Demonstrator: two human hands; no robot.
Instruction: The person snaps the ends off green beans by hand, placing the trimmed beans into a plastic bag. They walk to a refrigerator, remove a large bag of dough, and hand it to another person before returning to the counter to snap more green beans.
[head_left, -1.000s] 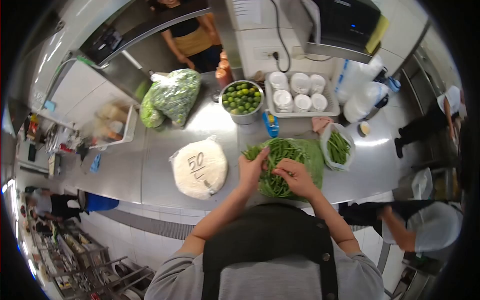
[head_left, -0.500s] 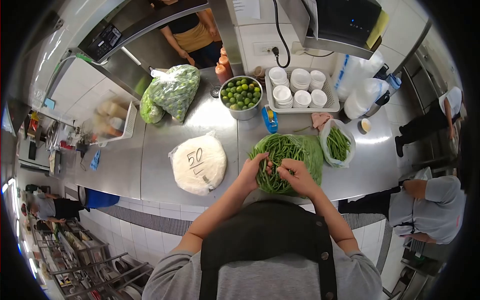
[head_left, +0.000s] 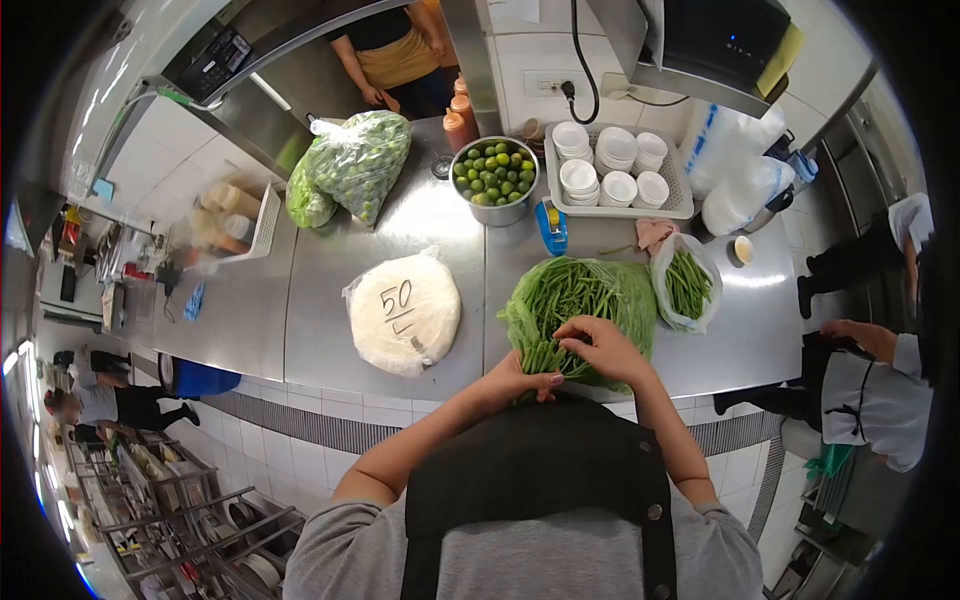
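A large clear plastic bag of green beans (head_left: 575,295) lies open on the steel counter in front of me. My left hand (head_left: 522,380) is closed around a bunch of the beans at the bag's near left edge, its thumb across them. Just above that bunch, my right hand (head_left: 603,352) has its fingers bent and pinched together over the beans; whatever sits between its fingertips is too small to make out. Right of the large bag stands a smaller plastic bag of green beans (head_left: 688,288).
A wrapped white bundle (head_left: 405,312) marked "50" lies left of the beans. Behind are bagged green produce (head_left: 358,165), a pot of limes (head_left: 494,180), a tape dispenser (head_left: 552,228) and a tray of white cups (head_left: 680,203). Several people stand around the kitchen.
My left hand has moved down toward the counter's near edge, now with a bunch of beans in it. My right hand has shifted slightly right, and the hands are no longer level.
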